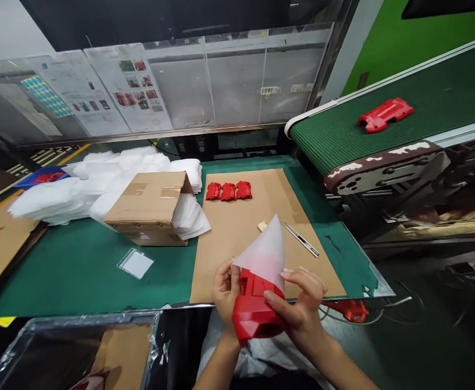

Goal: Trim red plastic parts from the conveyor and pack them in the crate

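My left hand (226, 295) and my right hand (298, 309) both grip a red plastic housing (254, 314) in front of me, above the near edge of a cardboard sheet (310, 271). A translucent white foam sheet (264, 252) is wrapped partly around the housing's upper end and rises to a point. Several matching red parts (228, 191) lie side by side at the far end of the cardboard. A utility knife (300, 238) lies on the cardboard to the right, beyond my right hand.
A green-topped workbench (78, 276) holds an open cardboard box (146, 208), a white foam pile (111, 179) and a small clear bag (135, 264). On the right, a green conveyor belt (424, 103) carries a red part (385, 115). A lined bin (75, 352) sits lower left.
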A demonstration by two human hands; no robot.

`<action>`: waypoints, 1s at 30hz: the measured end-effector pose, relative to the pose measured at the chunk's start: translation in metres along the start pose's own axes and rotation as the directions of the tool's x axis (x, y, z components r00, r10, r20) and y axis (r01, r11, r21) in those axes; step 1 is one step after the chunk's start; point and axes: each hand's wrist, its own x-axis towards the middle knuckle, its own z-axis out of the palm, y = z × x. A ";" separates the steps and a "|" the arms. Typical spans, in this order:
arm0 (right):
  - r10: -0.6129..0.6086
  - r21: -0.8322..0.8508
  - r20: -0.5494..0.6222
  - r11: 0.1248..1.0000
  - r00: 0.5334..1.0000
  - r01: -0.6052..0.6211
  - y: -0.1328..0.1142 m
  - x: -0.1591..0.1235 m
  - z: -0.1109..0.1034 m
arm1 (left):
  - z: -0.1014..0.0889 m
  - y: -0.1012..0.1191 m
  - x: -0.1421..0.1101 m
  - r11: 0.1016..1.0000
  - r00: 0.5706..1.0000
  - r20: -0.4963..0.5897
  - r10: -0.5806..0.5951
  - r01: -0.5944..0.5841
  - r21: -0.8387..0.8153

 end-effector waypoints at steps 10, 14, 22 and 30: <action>0.272 0.400 0.624 0.694 0.732 -0.599 0.012 0.011 -0.008 | -0.010 0.053 -0.010 0.972 0.947 0.239 0.213 -0.230 0.044; 0.348 0.480 0.709 0.401 0.614 -0.780 0.005 0.008 -0.005 | -0.010 0.056 -0.004 0.998 0.970 0.238 0.051 -0.055 0.008; 0.692 0.435 0.485 0.339 0.534 -0.834 0.002 -0.003 0.030 | -0.007 0.044 -0.002 0.974 0.980 0.190 0.053 -0.092 0.205; 0.683 0.350 0.426 0.480 0.593 -0.804 0.018 -0.009 0.042 | -0.017 0.031 0.009 0.941 0.942 0.331 -0.050 -0.066 0.331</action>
